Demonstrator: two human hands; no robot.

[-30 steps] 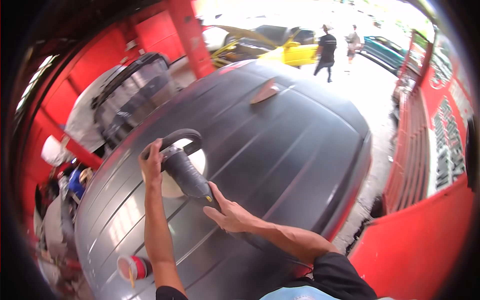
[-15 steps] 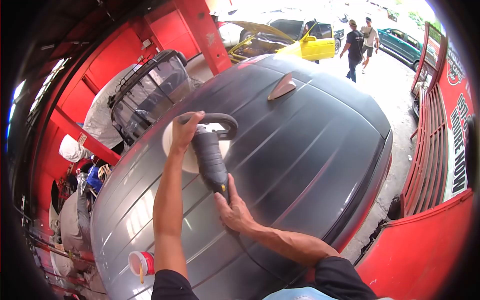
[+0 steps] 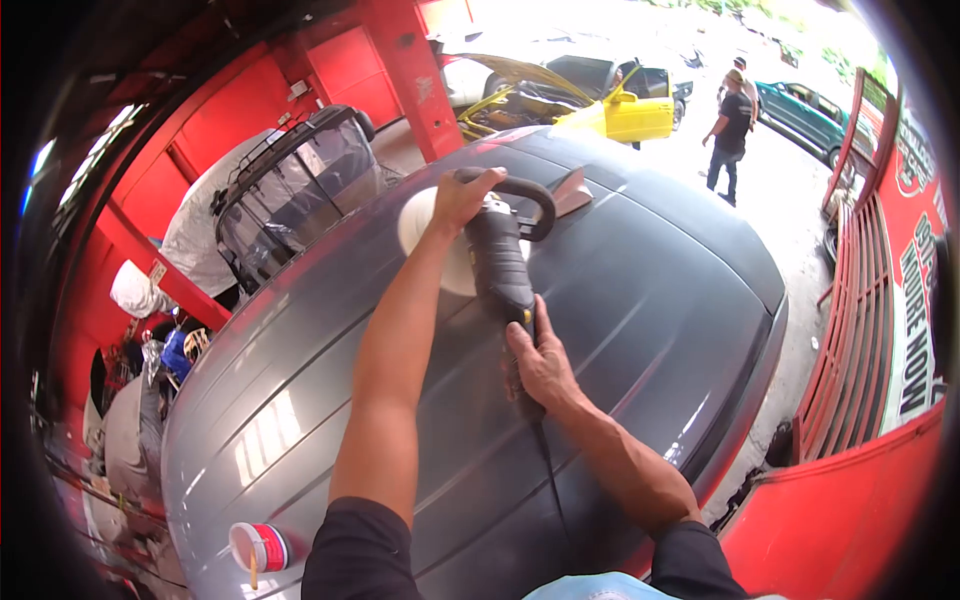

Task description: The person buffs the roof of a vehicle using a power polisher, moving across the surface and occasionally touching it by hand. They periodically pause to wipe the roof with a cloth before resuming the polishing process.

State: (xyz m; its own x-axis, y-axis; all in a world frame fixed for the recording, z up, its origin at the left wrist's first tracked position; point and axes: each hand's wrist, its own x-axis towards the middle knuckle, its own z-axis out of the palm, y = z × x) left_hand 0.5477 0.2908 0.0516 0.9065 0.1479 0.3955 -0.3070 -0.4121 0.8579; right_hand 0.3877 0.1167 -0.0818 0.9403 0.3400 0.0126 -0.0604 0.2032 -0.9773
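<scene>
A black power polisher point(image 3: 500, 262) with a white round pad point(image 3: 418, 225) lies against the dark grey car roof point(image 3: 640, 290). My left hand point(image 3: 467, 200) is closed round the left side of its looped front handle. Lower down, my right hand point(image 3: 543, 362) grips the rear end of the polisher's body, with the black cable running down from there. Just right of the handle stands a brownish fin antenna point(image 3: 573, 194), partly hidden by the loop. A red and white tub point(image 3: 260, 547) with a yellowish stick sits on the roof at the lower left.
Behind the roof stands a yellow car point(image 3: 638, 118) with its hood and door open. Two people point(image 3: 732, 130) are near a green car point(image 3: 800, 115). A red bench point(image 3: 850, 330) is at the right, a covered vehicle point(image 3: 300, 190) at the left.
Both my hands have moved the polisher forward and to the right, up to the antenna. The person in black in the background has shifted right and nearer, now overlapping the other.
</scene>
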